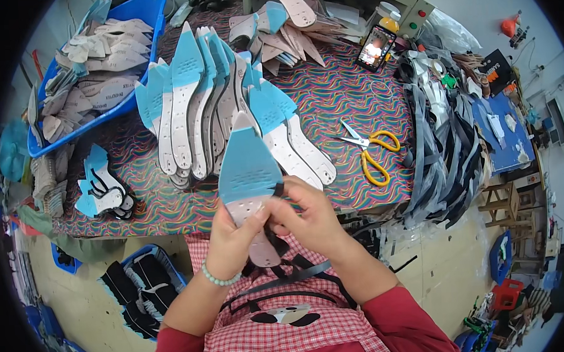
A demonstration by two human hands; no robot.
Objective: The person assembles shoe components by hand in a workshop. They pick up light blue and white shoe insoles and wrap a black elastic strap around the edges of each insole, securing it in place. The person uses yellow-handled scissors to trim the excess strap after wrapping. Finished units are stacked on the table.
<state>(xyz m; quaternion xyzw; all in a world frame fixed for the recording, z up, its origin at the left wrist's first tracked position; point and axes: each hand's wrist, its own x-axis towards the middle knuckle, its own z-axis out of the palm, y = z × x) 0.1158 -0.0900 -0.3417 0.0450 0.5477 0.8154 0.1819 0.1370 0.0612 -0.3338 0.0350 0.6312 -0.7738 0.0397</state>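
An insole board point(249, 165), blue at its pointed end and pale pink at its narrow end, is held upright above my lap. My left hand point(229, 239) grips it from the left, thumb across its punched face. At its right edge, the fingers of my right hand point(306, 216) are pinched together on a black strip point(279, 189), and they partly hide it. A long dark strap point(290, 278) lies across my apron; whether it joins that strip I cannot tell. Just beyond the board stands a row of similar insole boards point(184, 73) on the table.
Scissors with yellow handles point(383, 151) lie open right of the boards. Black and grey straps point(443, 148) hang over the table's right end. A blue basket point(157, 29) of boards stands back left, a small bundle point(104, 185) nearer. A phone point(375, 47) leans by a bottle point(389, 22).
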